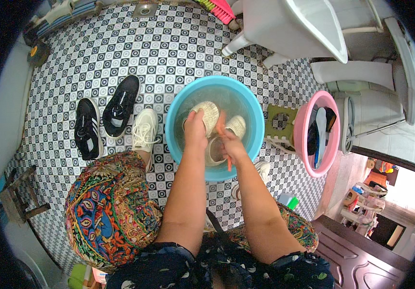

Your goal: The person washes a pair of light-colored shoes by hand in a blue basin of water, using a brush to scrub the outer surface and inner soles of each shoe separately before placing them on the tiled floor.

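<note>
In front of me stands a round blue plastic basin [173, 144] holding cloudy water. My left hand [195, 126] grips a beige woven shoe [210, 110] over the basin, its rounded toe pointing away from me. An orange brush [221, 123] is in my right hand [234, 147], its handle end sticking out below the fingers. The brush head lies beside the held shoe; I cannot tell whether they touch. A second beige shoe [238, 124] rests in the basin, partly hidden behind my right hand.
Black sneakers [120, 108] stand left of my white-shod foot [145, 126] on patterned tile. At right, a pink basin [301, 144] holds insoles and dark items beside a green foam mat [273, 124]. A white fixture with legs [265, 29] stands ahead; a wooden stool [21, 204] is at left.
</note>
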